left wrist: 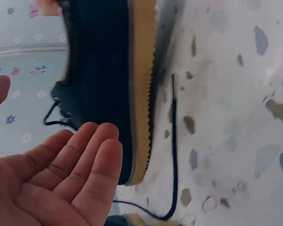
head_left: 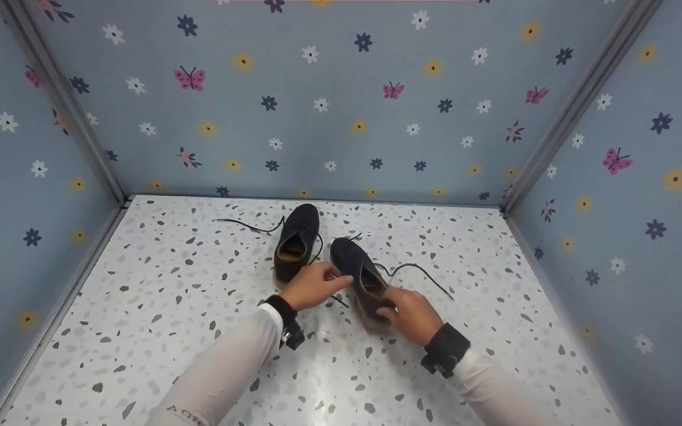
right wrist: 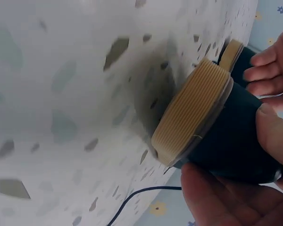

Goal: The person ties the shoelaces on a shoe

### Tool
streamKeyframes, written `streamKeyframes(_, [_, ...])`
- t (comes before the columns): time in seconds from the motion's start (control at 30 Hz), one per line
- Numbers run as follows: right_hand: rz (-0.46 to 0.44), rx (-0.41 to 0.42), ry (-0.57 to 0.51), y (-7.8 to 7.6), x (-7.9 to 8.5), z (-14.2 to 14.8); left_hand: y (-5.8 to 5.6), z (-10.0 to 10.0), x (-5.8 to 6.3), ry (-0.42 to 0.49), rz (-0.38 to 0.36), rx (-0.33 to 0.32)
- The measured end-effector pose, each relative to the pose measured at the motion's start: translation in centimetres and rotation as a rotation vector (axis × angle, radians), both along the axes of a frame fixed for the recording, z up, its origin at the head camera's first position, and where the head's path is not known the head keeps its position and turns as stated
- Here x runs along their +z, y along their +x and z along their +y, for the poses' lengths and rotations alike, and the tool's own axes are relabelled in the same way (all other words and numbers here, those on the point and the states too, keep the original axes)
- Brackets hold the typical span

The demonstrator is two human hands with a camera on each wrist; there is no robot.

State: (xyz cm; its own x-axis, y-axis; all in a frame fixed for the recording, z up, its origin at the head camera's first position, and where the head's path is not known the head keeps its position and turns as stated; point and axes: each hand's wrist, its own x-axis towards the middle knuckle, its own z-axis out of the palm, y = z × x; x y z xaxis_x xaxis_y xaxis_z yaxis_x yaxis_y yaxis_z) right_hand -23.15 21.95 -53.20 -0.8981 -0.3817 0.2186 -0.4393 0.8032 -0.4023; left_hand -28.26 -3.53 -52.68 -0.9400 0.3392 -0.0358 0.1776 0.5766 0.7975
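Note:
A dark navy lace-up shoe (head_left: 348, 255) with a tan ribbed sole stands slightly angled on the floor. My right hand (head_left: 415, 315) grips it at the heel; in the right wrist view the thumb (right wrist: 272, 129) lies on one side and the fingers (right wrist: 217, 195) on the other. Beside the same shoe is my left hand (head_left: 316, 285), its fingers (left wrist: 108, 155) fairly straight and close to the shoe's side, holding nothing; contact is hard to tell. The matching shoe (head_left: 303, 219) stands to the left, its heel partly behind my left hand. Both shoes have loose, untied laces.
One loose lace (head_left: 427, 275) trails right across the speckled white floor (head_left: 157, 331), another lace (head_left: 252, 227) trails left. Blue flowered panels (head_left: 341, 77) with grey frame edges (head_left: 578, 100) enclose the floor at the back and both sides.

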Motion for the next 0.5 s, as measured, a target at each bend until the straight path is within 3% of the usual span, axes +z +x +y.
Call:
streamKeyframes(0.13, [0.083,-0.004,0.029,1.8,-0.6,-0.8,-0.1,1.3,-0.8,-0.048,-0.014,-0.015])
streamKeyframes(0.3, [0.194,0.006,0.087,3.8,-1.2,-2.0,0.0,2.0,-1.4,-0.032,-0.030,-0.013])
streamKeyframes(0.5, [0.252,0.057,0.102,6.2,-1.5,-2.9,1.5,2.0,-1.5,-0.021,-0.015,-0.047])
